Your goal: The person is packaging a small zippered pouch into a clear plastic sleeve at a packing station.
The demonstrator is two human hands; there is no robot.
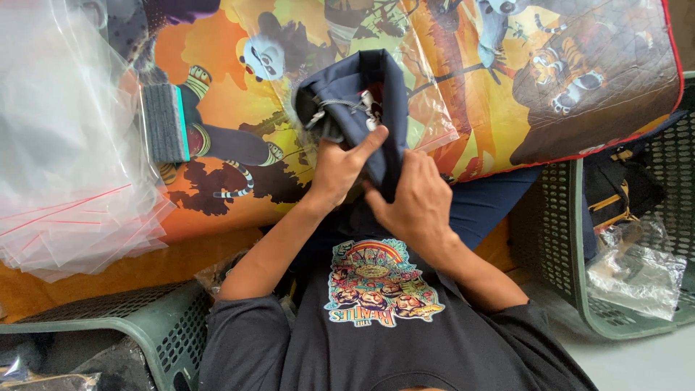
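A folded dark navy garment (355,90) with a small printed patch is held up over a colourful cartoon-printed sheet (507,87). My left hand (340,166) grips its lower left edge, thumb stretched across the fabric. My right hand (416,199) pinches the lower right fold just beside it. A clear plastic bag (427,108) lies under and around the garment on the sheet. Below the hands I see my own dark shirt with a colourful print (376,282).
A stack of clear zip bags with red strips (72,210) lies at the left, beside a grey felt eraser block (165,123). Green mesh baskets stand at the lower left (145,318) and right (557,239), the right one holding dark clothes and a plastic bag (637,271).
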